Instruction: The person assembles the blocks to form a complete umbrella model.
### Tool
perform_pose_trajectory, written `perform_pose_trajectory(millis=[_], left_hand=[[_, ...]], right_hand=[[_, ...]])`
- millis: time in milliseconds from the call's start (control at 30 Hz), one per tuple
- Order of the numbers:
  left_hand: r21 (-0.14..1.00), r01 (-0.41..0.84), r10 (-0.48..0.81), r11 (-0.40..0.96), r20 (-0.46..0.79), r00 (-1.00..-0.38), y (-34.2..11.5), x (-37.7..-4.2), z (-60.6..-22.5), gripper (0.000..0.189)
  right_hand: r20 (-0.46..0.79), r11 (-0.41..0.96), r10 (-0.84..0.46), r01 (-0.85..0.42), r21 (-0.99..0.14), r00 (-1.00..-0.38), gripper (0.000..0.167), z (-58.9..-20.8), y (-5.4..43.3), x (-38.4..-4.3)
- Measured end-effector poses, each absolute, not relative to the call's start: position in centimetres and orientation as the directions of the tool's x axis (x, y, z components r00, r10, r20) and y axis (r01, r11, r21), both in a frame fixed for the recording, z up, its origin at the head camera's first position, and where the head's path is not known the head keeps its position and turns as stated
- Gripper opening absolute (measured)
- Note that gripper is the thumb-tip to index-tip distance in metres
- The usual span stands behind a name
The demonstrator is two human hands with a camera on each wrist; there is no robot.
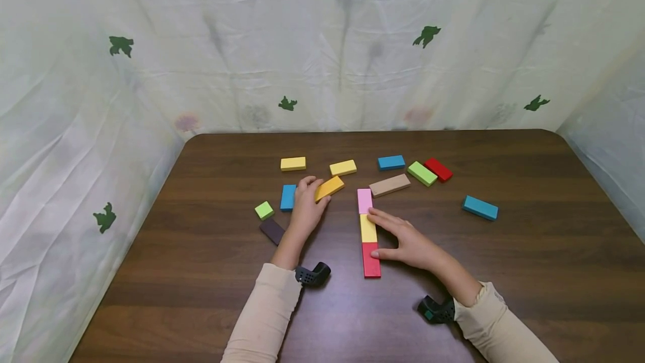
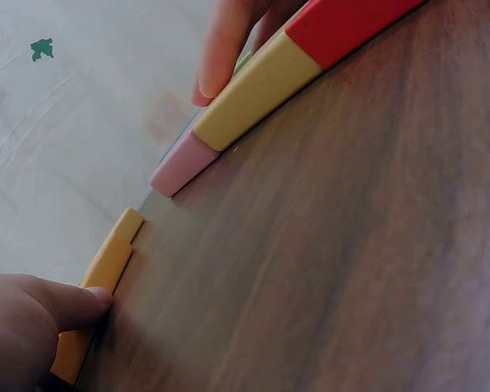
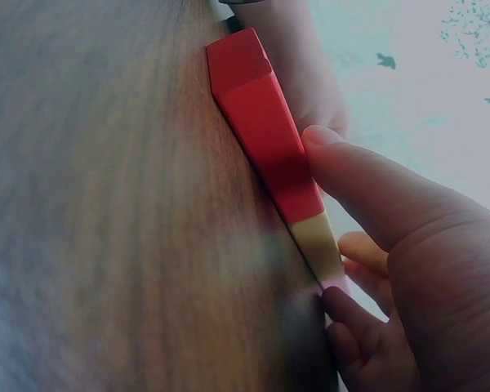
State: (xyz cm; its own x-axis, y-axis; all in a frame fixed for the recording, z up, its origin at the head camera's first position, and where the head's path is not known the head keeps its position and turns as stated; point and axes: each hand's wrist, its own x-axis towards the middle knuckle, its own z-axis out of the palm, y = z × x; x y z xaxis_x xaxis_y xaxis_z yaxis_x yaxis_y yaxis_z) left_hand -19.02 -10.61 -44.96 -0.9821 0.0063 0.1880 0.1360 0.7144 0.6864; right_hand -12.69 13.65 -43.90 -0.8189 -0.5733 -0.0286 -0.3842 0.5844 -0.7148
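Observation:
My left hand [image 1: 306, 209] pinches an orange block [image 1: 330, 187] between thumb and fingers; in the left wrist view the thumb [image 2: 94, 302] lies against its side. Pink [image 1: 364, 200], yellow [image 1: 368, 229] and red [image 1: 371, 262] blocks lie end to end in a straight row on the table. Along the right side of this row is my right hand [image 1: 410, 242], thumb and fingers spread. Its thumb tip [image 3: 318, 137] is at the red block, while the other fingertips reach the yellow block near the pink one. A blue block [image 1: 288, 198] lies left of the left hand, partly covered by it.
Two yellow blocks [image 1: 293, 164] lie behind the left hand. Beyond the row are a tan block [image 1: 390, 185], a blue block [image 1: 391, 162], a green block [image 1: 422, 173] and a red block [image 1: 438, 170]. Another blue block [image 1: 480, 208] lies right; a small green block [image 1: 264, 210] and dark block [image 1: 272, 231], left.

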Motion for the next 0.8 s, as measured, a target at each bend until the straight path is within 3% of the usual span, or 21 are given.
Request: perform_pose_trajectory(millis=[800], left_hand=[[0.603, 0.238, 0.092, 0.761, 0.264, -0.96, -9.61, -19.51, -44.66, 0.039]], right_hand=[[-0.026, 0.578, -0.577, -0.386, -0.719, -0.816, 0.076, -43.8, 13.75, -12.66]])
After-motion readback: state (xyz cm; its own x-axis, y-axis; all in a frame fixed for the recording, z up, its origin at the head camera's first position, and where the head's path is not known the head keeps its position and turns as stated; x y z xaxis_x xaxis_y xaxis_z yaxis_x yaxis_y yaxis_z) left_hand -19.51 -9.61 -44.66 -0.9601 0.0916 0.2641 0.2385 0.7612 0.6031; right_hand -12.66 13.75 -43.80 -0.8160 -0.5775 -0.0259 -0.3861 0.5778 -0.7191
